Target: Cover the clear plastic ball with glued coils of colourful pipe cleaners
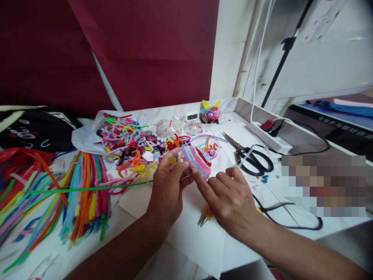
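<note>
My left hand point(167, 181) pinches a craft piece point(196, 159) striped in pink, white, red and light blue, which looks like fuzzy pipe cleaners on clear plastic. The index finger of my right hand point(229, 194) reaches to the piece's lower edge. The other fingers of that hand are curled round a yellow glue gun point(207, 213), mostly hidden by the hand. Its metal nozzle points down to the left, and a translucent glue stick point(247, 156) juts out above the knuckles. Behind the piece lies a small orange and purple curled shape point(212, 151).
Bundled pipe cleaners point(84, 194) lie at the left, cut scraps point(122, 134) behind. Black scissors point(252, 159) rest to the right. A power strip point(271, 136) sits along the tray wall; a black cable point(291, 223) loops at the right. A horned figure point(210, 112) stands at the back.
</note>
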Demonstrator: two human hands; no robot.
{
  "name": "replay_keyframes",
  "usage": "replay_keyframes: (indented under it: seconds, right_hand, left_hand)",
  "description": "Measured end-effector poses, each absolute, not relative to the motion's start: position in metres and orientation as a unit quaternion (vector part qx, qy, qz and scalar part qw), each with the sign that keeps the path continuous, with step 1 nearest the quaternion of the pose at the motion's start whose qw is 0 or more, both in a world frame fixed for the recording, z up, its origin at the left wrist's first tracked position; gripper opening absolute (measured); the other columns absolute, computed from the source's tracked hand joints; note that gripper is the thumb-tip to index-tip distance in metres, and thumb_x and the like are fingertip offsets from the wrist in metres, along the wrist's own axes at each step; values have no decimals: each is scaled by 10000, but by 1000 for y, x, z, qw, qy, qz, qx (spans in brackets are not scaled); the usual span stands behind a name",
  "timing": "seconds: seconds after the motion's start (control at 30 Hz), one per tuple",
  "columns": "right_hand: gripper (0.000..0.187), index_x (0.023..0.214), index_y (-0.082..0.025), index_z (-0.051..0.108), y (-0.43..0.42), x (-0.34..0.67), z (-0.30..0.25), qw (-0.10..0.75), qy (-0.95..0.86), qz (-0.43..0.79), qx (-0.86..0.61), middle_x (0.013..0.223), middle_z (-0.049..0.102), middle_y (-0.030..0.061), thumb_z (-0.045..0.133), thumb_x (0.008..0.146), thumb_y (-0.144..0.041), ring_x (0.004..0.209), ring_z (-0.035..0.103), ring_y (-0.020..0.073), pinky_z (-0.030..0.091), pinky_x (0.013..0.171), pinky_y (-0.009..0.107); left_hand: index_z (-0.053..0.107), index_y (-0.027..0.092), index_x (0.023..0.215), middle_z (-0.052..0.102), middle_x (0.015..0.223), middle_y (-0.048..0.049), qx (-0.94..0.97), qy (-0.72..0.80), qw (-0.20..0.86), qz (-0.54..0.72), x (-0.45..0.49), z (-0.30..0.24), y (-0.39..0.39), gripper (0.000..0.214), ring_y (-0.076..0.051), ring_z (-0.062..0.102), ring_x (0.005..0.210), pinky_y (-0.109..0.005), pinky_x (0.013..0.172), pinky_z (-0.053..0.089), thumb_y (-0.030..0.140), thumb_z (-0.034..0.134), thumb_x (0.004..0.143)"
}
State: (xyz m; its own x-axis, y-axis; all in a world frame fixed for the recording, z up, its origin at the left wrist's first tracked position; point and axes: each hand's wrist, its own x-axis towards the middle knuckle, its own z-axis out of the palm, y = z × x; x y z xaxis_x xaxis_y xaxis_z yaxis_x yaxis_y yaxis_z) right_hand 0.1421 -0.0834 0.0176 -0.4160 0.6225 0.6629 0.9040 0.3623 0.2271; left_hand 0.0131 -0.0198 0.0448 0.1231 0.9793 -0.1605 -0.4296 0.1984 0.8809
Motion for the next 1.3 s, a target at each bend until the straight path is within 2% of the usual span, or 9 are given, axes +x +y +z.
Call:
replay_keyframes:
  seconds: [0.23, 0.43, 0.7, 1.03, 1.3]
  right_hand:
    - [337, 1238, -5, 590, -84, 143, 16, 243, -787, -291, -486, 657, 570, 33, 420, 951, -52, 641, 434, 201, 242, 606, 376]
    - [332, 1229, -2, 598, -85, 142, 15, 238, -787, -292, -489, 666, 578, 38, 421, 954, -59, 652, 445, 203, 240, 609, 376]
    - [334, 1232, -3, 594, -85, 142, 17, 234, -789, -287, -491, 665, 585, 38, 441, 941, -62, 645, 444, 203, 249, 609, 381]
    - [320, 1214, 4, 602, -86, 141, 17, 237, -790, -287, -488, 657, 584, 35, 444, 942, -55, 635, 452, 203, 257, 610, 379]
    - [331, 1223, 14, 599, -86, 141, 16, 241, -793, -281, -485, 672, 588, 40, 446, 939, -62, 632, 457, 203, 255, 607, 380]
  left_hand:
    - [549, 208, 1251, 626, 726, 23, 350, 395, 667, 526, 13, 43, -21, 547, -90, 593, 612, -223, 615, 514, 169, 697, 726]
    - [560, 175, 1218, 662, 763, 7, 329, 385, 678, 533, 15, 46, -20, 519, -94, 618, 598, -212, 586, 510, 180, 671, 711]
    - [568, 200, 1212, 597, 656, 48, 335, 411, 670, 519, 16, 46, -20, 592, -96, 575, 592, -224, 609, 507, 137, 730, 646]
    - [543, 187, 1269, 584, 652, 57, 353, 415, 660, 517, 15, 46, -21, 639, -84, 568, 603, -220, 626, 512, 142, 732, 660]
    - [569, 205, 1238, 581, 648, 51, 342, 428, 657, 517, 16, 45, -22, 610, -96, 566, 605, -230, 625, 505, 132, 726, 653]
